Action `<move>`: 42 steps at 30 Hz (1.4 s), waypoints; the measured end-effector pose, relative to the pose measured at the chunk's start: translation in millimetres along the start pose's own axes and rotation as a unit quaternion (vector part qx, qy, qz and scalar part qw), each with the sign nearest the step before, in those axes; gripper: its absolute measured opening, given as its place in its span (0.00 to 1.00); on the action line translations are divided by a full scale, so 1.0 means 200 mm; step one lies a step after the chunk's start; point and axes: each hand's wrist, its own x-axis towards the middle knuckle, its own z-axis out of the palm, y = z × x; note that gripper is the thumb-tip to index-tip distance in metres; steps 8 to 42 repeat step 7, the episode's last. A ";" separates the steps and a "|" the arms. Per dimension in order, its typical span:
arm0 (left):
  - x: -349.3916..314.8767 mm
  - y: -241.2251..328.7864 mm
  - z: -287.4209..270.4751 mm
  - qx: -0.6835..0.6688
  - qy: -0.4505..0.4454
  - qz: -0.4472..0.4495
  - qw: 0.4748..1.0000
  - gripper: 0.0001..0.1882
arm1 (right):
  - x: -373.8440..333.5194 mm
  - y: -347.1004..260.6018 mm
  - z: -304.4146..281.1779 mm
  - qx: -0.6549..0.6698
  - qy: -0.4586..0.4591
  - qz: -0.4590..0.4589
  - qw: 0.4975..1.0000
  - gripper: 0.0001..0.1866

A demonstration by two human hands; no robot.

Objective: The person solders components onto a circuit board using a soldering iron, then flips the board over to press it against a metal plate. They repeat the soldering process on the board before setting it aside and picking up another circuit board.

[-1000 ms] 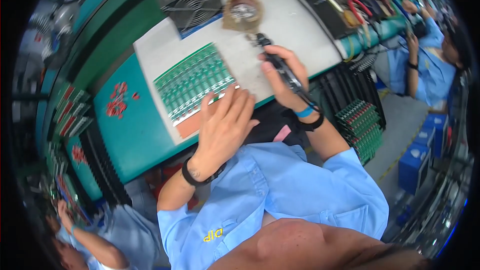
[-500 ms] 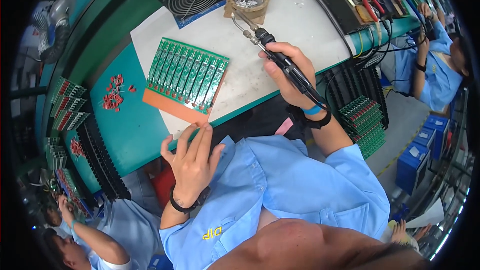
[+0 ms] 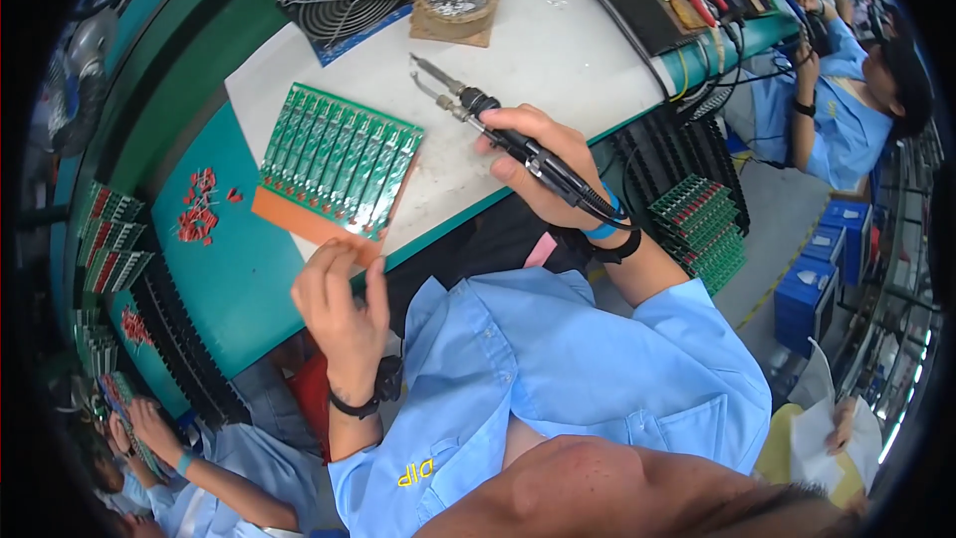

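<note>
Right hand (image 3: 543,164) at frame centre fists the soldering iron (image 3: 498,130), tip angled off the green board panel (image 3: 341,159) left of it; left hand (image 3: 344,304) lifted, fingers loosely curled, empty.

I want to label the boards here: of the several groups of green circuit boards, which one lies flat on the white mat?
The green board panel on the orange sheet, near the left hand. The other green boards stand in black racks below the bench.

Soldering iron (image 3: 518,139) in right hand (image 3: 543,164): black handle, silver tip. Left of it, circuit board panel (image 3: 339,159): green, pale striped rows, on an orange backing sheet (image 3: 299,224). Bench top (image 3: 558,50) under right hand white; teal mat (image 3: 229,269) by left hand (image 3: 344,309), red components (image 3: 199,204) scattered. Sleeves light blue, wristbands black.
</note>
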 end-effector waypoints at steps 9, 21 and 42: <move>0.00 -0.03 -0.08 0.005 -0.004 -0.019 1.000 0.24 | -0.10 -0.04 -0.07 0.004 -0.034 -0.035 0.999 0.28; 0.00 -0.03 -0.08 0.005 -0.004 -0.019 1.000 0.24 | -0.10 -0.04 -0.07 0.004 -0.034 -0.035 0.999 0.28; 0.00 -0.03 -0.08 0.005 -0.004 -0.019 1.000 0.24 | -0.10 -0.04 -0.07 0.004 -0.034 -0.035 0.999 0.28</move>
